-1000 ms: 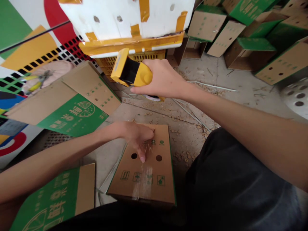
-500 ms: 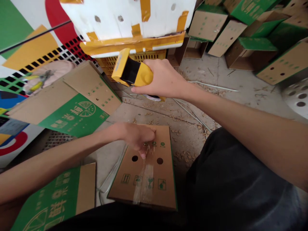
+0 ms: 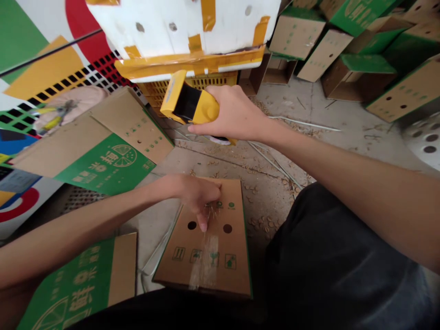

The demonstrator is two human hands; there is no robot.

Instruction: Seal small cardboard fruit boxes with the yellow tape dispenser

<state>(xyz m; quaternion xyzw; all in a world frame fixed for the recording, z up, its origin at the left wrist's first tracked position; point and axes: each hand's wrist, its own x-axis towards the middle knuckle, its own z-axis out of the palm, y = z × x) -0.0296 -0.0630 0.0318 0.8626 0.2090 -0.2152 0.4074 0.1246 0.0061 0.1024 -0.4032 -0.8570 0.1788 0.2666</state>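
Observation:
My right hand [image 3: 237, 112] grips a yellow tape dispenser [image 3: 202, 107] with a black inner part, raised beyond the box. Below it a brown cardboard box [image 3: 220, 270] with green print and two round holes stands before my legs. A strip of clear tape [image 3: 208, 261] runs along the near half of its upper face. My left hand [image 3: 197, 197] rests on the far part of that face. Its thumb presses down at the tape's upper end, apart from the forefinger; the other fingers are partly hidden.
A flattened or tilted green-and-brown carton [image 3: 113, 156] is at the left, another carton [image 3: 120, 270] nearer me. A taped white foam box [image 3: 172, 41] sits on a yellow crate [image 3: 154, 94]. Several open cartons [image 3: 357, 75] are at the far right. Straps and brown bits litter the floor [image 3: 220, 158].
My left thumb has slid slightly toward me along the tape, and the box has shifted very slightly. My right hand with the tape dispenser is almost still.

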